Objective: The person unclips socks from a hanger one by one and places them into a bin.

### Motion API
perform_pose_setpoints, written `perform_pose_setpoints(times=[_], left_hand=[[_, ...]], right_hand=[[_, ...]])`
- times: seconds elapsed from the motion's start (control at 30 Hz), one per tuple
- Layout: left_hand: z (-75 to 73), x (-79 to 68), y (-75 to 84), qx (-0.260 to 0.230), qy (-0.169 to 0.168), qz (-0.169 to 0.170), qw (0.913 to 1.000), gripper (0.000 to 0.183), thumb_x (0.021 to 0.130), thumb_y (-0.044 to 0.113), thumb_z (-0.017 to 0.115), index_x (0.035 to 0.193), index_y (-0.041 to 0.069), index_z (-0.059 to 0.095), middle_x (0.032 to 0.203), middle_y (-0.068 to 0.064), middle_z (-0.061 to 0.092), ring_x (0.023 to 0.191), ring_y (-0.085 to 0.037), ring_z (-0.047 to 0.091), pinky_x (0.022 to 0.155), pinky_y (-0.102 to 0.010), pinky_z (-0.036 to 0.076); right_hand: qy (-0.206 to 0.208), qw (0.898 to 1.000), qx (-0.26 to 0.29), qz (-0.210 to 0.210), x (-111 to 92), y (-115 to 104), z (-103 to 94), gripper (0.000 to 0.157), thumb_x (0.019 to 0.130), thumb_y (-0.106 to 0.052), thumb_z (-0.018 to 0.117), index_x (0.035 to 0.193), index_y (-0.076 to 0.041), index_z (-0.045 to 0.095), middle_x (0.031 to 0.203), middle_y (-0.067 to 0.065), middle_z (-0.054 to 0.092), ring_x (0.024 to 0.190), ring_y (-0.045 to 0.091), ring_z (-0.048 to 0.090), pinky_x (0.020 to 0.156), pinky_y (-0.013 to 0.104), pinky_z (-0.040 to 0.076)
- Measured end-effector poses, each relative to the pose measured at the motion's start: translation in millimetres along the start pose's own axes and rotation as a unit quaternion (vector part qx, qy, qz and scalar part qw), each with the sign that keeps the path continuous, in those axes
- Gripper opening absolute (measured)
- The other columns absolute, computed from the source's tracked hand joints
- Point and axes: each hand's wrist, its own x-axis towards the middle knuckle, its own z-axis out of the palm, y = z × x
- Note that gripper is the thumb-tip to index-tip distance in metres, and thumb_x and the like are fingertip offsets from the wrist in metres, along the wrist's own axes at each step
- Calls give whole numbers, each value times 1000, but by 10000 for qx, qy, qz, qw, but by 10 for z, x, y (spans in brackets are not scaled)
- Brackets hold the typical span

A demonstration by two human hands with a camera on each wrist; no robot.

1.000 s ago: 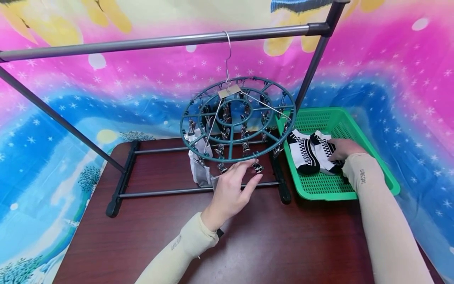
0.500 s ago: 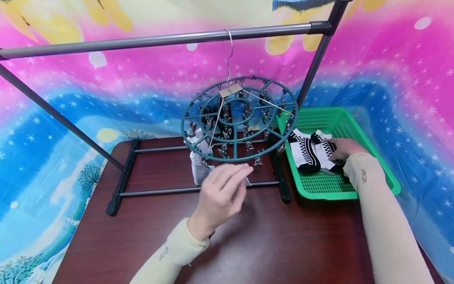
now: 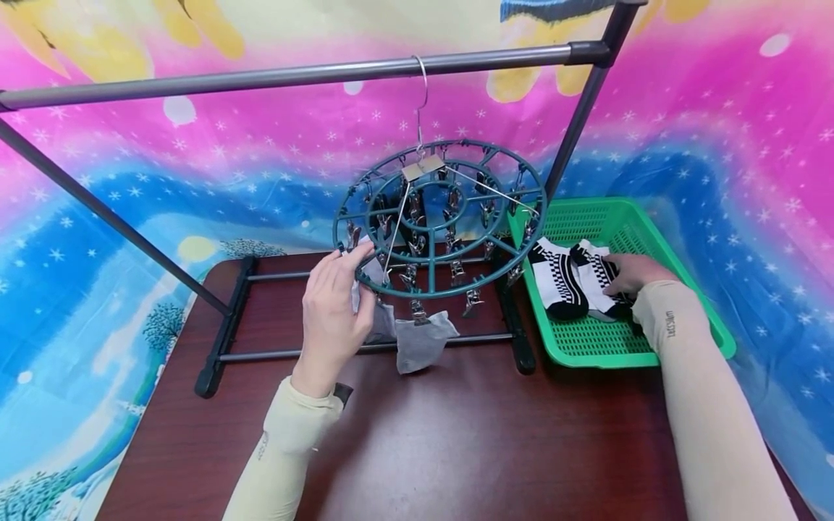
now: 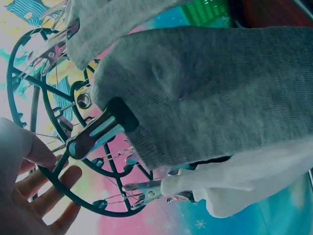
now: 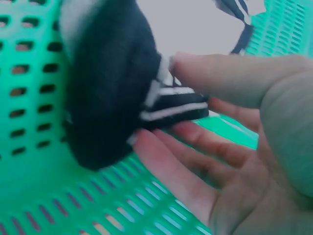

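A round green clip hanger (image 3: 426,293) hangs by its hook from a metal rail. My left hand (image 3: 335,307) is at its left rim; in the left wrist view the thumb and fingers (image 4: 46,198) pinch the green ring. Grey socks (image 3: 423,344) hang from clips beside this hand, and a white sock (image 4: 244,181) shows below the near grey one in the left wrist view. At the right, my right hand (image 3: 635,273) reaches into a green basket (image 3: 602,354). Its thumb and fingers hold a black-and-white patterned sock (image 5: 176,105), partly hidden by the hand.
Another black-and-white sock (image 3: 554,282) lies left of the right hand in the basket. The rack's rail (image 3: 293,78) crosses above, and its lower bars (image 3: 274,354) rest on the brown table (image 3: 495,449). A patterned cloth backdrop (image 3: 717,130) surrounds the table.
My left hand has left the clip at the hanger's front and moved left to the rim, uncovering a hanging grey sock. The right hand stays in the basket.
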Motion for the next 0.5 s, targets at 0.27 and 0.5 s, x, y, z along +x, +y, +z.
perform_pose_setpoints(times=[0.27,0.5], left_hand=[[-14,-22,9,34,-6,351,9994,36,90,-7,57,120,3,73,125,-13,73,111,-32,69,105,-53,50],[-44,-47,64,-15,25,749,9972,31,92,-3,56,116,4,75,123,-12,74,103,-31,69,100,-48,52]], right_hand=[[398,9973,-576,-232,-147,-245,-256,85,100,-45,64,159,4,27,156,42,28,137,65,31,104,79,34],[817,9905,-8,-1108,-408,-678,-225,74,105,-46,57,162,-6,32,149,31,50,134,54,47,104,72,40]])
